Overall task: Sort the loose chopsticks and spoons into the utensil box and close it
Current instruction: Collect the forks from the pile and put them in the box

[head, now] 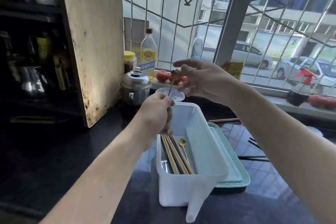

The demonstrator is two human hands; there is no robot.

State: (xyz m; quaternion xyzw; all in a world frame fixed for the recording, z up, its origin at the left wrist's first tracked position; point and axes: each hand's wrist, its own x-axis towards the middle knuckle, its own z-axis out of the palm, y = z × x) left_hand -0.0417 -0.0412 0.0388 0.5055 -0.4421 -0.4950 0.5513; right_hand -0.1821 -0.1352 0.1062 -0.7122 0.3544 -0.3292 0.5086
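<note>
Left hand (pixel 157 107) grips spoon (pixel 171 85) near-upright, bowl up, above utensil box (pixel 190 151)

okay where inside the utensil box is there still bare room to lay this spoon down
The utensil box is bare along its right side, between the gold spoon and the right wall, and at the far end. The left side is crowded with chopsticks and a fork. The left hand grips the spoon.

Two bare forearms, left hand (pixel 157 107), right hand (pixel 201 80), no sleeves, no jewellery
</note>
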